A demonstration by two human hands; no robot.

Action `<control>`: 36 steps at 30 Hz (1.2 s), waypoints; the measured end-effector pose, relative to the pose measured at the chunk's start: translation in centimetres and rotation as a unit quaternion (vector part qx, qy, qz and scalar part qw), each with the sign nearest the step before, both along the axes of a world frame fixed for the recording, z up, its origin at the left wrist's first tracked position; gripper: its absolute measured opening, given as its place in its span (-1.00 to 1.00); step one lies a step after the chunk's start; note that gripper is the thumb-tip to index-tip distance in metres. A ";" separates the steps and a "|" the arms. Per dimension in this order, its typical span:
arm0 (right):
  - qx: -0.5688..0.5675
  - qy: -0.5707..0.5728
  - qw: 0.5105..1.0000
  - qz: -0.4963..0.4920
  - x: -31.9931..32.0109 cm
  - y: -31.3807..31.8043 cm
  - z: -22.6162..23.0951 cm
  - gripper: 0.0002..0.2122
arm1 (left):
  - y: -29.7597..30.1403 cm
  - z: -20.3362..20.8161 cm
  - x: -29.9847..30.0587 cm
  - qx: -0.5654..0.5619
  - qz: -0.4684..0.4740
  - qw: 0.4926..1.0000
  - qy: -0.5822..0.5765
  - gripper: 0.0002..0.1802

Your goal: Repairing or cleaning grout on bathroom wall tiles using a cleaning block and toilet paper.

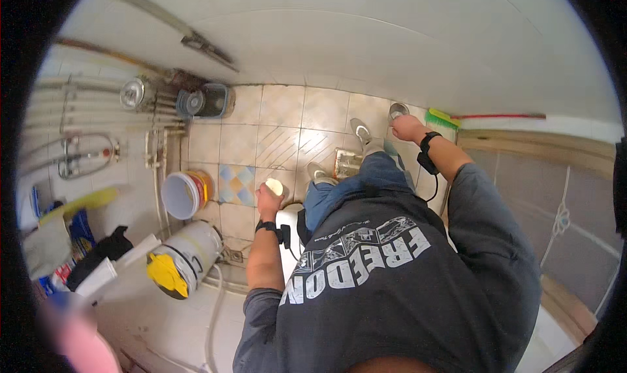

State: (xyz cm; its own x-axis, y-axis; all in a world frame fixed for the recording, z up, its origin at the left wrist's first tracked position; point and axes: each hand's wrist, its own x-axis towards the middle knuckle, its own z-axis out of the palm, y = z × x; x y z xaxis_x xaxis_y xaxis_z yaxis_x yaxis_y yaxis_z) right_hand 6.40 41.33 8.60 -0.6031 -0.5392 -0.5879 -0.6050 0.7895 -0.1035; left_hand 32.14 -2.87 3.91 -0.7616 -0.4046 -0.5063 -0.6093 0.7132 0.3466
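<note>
My left hand (267, 202) is closed around a pale yellow, rounded piece (274, 187), whose kind I cannot make out. It is held low over the tiled floor, left of my left shoe (318, 173). Out to the right, my right hand (408, 129) has its fingers curled at a small dark-rimmed round object (397, 110) with a greyish middle. Its kind is unclear, and my fingers partly hide it. My right shoe (360, 131) stands left of that hand. Each wrist wears a black strap with a small device.
A green-headed brush (443, 118) with a red handle lies along the far right wall. Left stand a white-and-orange bucket (181, 196), a dark bin (215, 101) and a pale cylindrical container (196, 249) with a yellow part. A pale rectangular object (347, 163) lies between my feet. Pipes (98, 118) line the left wall.
</note>
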 end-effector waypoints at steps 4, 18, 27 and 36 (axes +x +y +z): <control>0.002 -0.007 0.996 -0.092 3.5 3.9 -0.1 -0.80 | -0.1 0.6 -0.7 -0.010 -0.040 0.999 -0.019 -0.08; -0.021 -0.027 0.971 -0.235 8.1 19.5 -1.7 -0.81 | 4.2 4.3 -9.4 -0.071 -0.173 0.982 -0.040 -0.08; -0.028 -0.045 0.951 -0.306 9.4 27.7 -4.1 -0.83 | 11.9 7.6 -16.4 -0.102 -0.155 0.983 0.010 -0.12; -0.009 -0.055 0.938 -0.343 10.5 30.8 -0.9 -0.77 | 17.1 6.1 -23.3 -0.064 -0.186 0.980 0.035 -0.09</control>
State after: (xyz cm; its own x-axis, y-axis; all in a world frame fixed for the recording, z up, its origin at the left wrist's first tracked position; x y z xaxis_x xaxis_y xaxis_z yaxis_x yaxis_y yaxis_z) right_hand 16.94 72.11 7.67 -0.7480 -0.0562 -0.6613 0.0605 0.9865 -0.1523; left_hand 8.86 14.27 10.01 -0.9000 -0.1489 -0.4098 -0.2760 0.9221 0.2711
